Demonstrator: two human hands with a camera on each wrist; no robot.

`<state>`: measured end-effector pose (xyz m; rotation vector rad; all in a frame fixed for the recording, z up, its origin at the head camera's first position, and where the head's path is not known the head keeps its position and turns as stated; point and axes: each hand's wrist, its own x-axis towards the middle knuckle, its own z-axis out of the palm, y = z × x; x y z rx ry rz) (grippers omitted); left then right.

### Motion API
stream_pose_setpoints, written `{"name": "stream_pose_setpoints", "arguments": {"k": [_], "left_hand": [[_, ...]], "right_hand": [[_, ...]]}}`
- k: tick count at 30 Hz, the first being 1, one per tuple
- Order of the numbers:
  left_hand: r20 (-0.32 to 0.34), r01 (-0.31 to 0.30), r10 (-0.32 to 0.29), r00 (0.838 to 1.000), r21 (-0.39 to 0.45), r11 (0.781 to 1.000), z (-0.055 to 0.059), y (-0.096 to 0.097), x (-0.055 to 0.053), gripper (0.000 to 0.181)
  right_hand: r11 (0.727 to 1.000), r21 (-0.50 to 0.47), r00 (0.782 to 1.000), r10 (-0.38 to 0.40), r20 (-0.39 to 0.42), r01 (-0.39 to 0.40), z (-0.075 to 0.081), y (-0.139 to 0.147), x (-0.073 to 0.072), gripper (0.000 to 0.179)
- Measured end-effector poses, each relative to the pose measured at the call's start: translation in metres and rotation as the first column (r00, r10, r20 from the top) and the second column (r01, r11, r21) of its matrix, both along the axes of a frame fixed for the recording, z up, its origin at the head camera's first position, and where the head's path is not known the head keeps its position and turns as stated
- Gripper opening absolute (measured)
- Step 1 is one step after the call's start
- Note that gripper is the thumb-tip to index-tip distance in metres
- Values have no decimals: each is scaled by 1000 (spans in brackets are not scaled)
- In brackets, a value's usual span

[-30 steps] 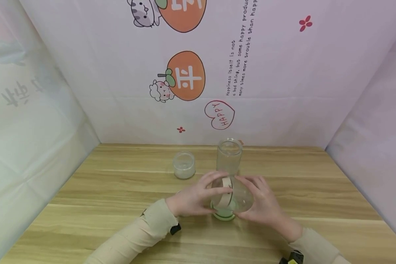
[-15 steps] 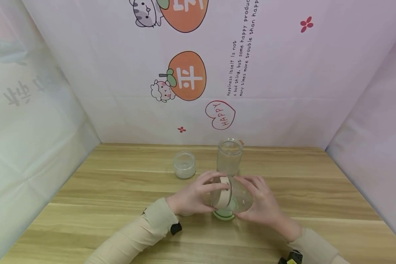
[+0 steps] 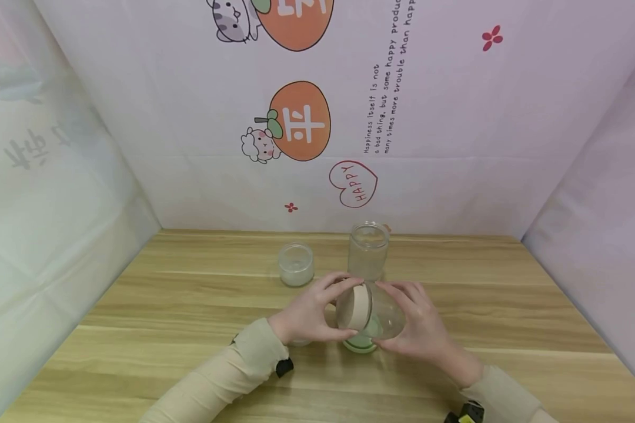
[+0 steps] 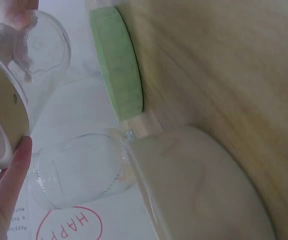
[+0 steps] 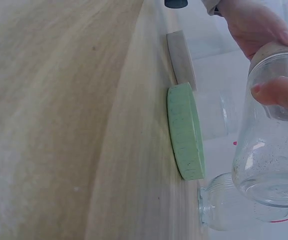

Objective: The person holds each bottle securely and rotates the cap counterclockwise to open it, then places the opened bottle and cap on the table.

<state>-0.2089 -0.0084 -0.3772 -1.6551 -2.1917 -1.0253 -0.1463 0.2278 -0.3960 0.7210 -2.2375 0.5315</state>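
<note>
My left hand [image 3: 309, 314] grips a beige round lid [image 3: 353, 308] at the mouth of a clear glass jar, fingers over its upper edge and thumb below. My right hand [image 3: 423, 323] holds the glass jar [image 3: 388, 317] by its body, tilted sideways with the mouth to the left. In the right wrist view the jar [image 5: 263, 155] looks empty, and the beige lid [image 5: 276, 49] sits against its rim. Below the jar a green lid [image 3: 361, 348] lies on the table, partly hidden by the jar.
Behind the hands stands a tall open glass jar [image 3: 367, 252], with a short glass jar [image 3: 296, 264] to its left. Another beige lid [image 4: 203, 185] lies on the wooden table [image 3: 190, 282], mostly hidden under the left hand in the head view. Printed cloth walls [image 3: 428, 194] enclose the table.
The left hand has turned the beige lid and shifted slightly left, so more of the lid's flat top shows. The right hand and its jar have stayed nearly still.
</note>
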Motion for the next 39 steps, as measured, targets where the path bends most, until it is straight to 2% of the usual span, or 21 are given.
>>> {"name": "stream_pose_setpoints", "arguments": {"k": [4,6,9,13,15,17,19,21,24,29,35,39], "left_hand": [[156,-36,39,987,-26,999,1,1,2,81],[191,-53,61,980,-51,997,2,1,3,86],[162,-88,108,981,-128,988,3,-1,3,102],[46,-103,115,992,-217,971,6,-6,4,109],[-30,-78,73,997,-228,970,6,-8,5,102],[-103,-25,3,995,-211,977,6,-8,4,94],[-175,20,-53,983,-189,982,6,-7,4,91],[-213,62,-95,972,-161,985,6,-7,3,87],[-223,72,-99,970,-123,990,4,-7,3,80],[-174,71,-86,981,-92,993,1,-8,5,73],[-196,65,-69,978,-26,998,2,-7,2,79],[-136,55,-53,989,10,998,7,-6,-1,83]], "right_hand": [[1000,-18,1000,-7,12,7,1,-1,-1,98],[1000,-21,1000,-10,12,10,1,-2,-1,100],[1000,-21,1000,-6,8,6,0,-2,-2,100],[1000,-24,1000,3,7,-3,0,-2,-3,100],[1000,-27,1000,5,7,-5,-1,-2,-3,99],[1000,-30,1000,9,-6,-9,-1,-2,-3,99],[999,-34,1000,11,-16,-11,-1,-2,-3,98],[999,-39,1000,16,-21,-16,-1,-2,-3,97],[999,-41,1000,13,-25,-14,-1,-2,-3,97],[999,-42,1000,4,-30,-5,-5,-4,1,99],[999,-54,999,2,-41,-4,-3,-5,1,99],[998,-62,999,5,-43,-8,1,-3,-1,97]]}}
